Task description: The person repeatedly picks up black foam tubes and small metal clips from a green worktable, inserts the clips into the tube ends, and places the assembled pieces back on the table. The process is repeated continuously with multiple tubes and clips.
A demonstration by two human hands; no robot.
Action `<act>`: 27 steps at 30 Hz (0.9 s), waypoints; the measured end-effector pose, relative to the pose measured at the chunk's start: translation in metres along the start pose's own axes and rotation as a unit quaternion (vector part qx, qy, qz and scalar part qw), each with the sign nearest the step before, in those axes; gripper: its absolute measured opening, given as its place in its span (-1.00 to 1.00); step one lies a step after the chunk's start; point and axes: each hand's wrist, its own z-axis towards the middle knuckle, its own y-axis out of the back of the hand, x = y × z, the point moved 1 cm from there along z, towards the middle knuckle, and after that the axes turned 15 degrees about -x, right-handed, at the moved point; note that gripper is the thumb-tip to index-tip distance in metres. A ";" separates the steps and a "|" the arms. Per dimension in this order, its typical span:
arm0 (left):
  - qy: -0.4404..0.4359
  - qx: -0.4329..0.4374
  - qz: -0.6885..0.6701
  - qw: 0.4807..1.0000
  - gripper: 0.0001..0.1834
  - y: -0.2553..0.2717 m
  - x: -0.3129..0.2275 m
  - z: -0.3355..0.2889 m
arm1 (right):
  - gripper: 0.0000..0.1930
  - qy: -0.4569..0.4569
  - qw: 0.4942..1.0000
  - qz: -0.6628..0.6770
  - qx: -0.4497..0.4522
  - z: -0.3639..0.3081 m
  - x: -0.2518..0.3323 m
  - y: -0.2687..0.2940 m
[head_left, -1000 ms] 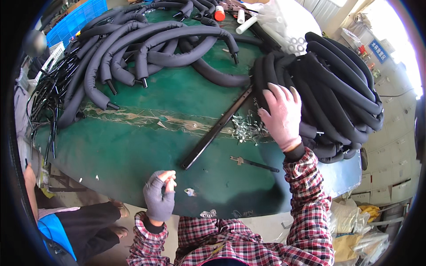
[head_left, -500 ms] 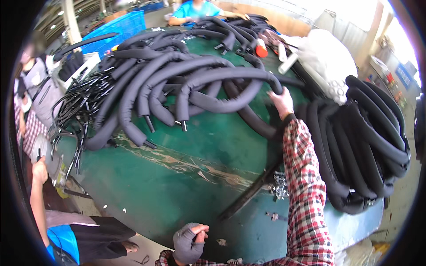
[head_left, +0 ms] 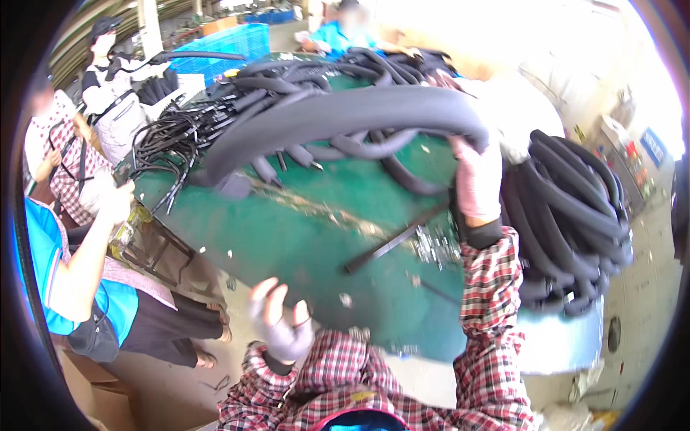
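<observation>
In my right hand (head_left: 476, 172) is the right end of a thick curved black foam-covered tube (head_left: 345, 115), lifted above the table. The tube arcs to the left and is blurred by motion; the fingertips are partly hidden behind it. My left hand (head_left: 284, 323), in a grey fingerless glove, hovers before the table's near edge with its fingers apart, holding nothing. Similar foam tubes (head_left: 402, 176) lie heaped under and behind the raised one. On the green table (head_left: 302, 237) lie a thin dark strip (head_left: 381, 244) and a pile of small metal parts (head_left: 437, 248).
A stack of black foam tubes (head_left: 568, 223) fills the table's right side. Thin black rods (head_left: 169, 144) lie at the left. A person in blue (head_left: 68, 280) stands close on my left, two others beyond, another across the table. A blue crate (head_left: 248, 44) stands behind.
My right hand has lifted one foam tube off the heap toward me. My left hand has opened from a curl and risen slightly left. The view has shifted.
</observation>
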 end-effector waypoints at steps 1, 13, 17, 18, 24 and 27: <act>-0.085 -0.061 0.069 0.992 -0.45 0.034 -0.019 0.012 | -0.45 0.008 1.000 0.001 0.013 -0.030 0.021 0.005; 0.191 0.237 0.118 0.945 -0.16 0.153 -0.016 -0.054 | -0.58 0.297 0.912 -0.098 0.265 -0.294 0.055 -0.031; 0.225 0.179 0.126 0.949 -0.34 0.140 -0.003 -0.080 | -0.58 0.264 0.897 -0.341 0.099 -0.198 -0.015 0.058; 0.236 0.183 0.120 0.947 -0.34 0.136 -0.001 -0.084 | -0.63 0.285 0.819 -0.492 0.079 -0.170 -0.025 0.089; 0.244 0.218 0.057 0.943 -0.32 0.099 0.016 -0.107 | -0.84 0.342 0.577 -0.702 0.239 -0.120 -0.044 0.185; 0.241 0.224 0.059 0.942 -0.33 0.076 0.021 -0.111 | -0.84 0.372 0.526 -0.703 0.303 -0.113 -0.041 0.188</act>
